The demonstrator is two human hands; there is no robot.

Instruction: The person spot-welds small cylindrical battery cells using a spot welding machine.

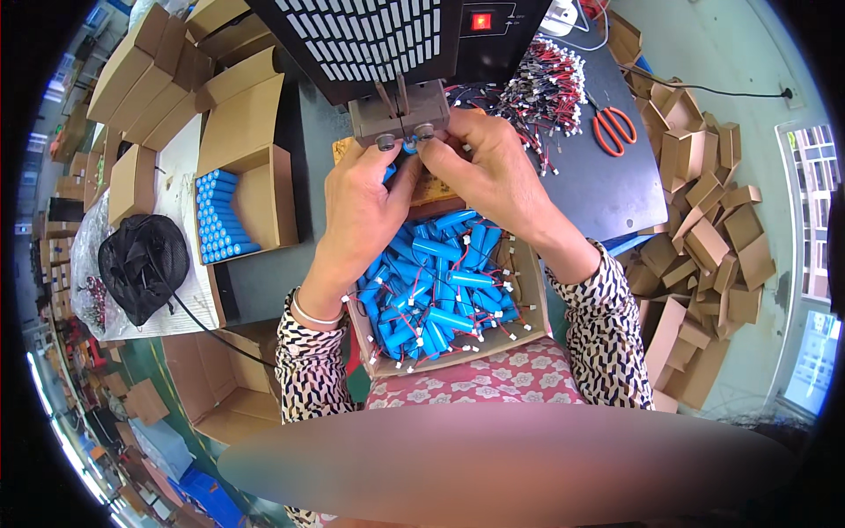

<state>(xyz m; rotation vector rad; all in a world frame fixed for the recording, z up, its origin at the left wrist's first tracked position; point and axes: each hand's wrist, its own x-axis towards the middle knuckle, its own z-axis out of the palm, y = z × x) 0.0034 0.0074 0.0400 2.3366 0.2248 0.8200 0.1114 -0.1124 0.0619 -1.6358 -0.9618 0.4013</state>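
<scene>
A blue cylindrical battery cell [409,147] sits just under the electrode head [400,114] of a black spot welder [370,48]. My left hand [365,198] is closed round the cell, which its fingers mostly cover. From the other side, the thumb and fingers of my right hand [484,167] pinch close to the cell's end. What that pinch holds is too small and covered to make out. Beneath both hands, a brown wooden block [431,189] partly shows. An open cardboard box [537,273] near my lap is heaped with wired blue cells [436,251].
At left, a cardboard box [280,189] holds rows of blue cells [224,216], near a black mesh bag [143,268]. Red-and-black wire leads [550,92] with white connectors lie at right, beside orange-handled scissors [613,130]. Small cardboard boxes [704,242] pile up farther right.
</scene>
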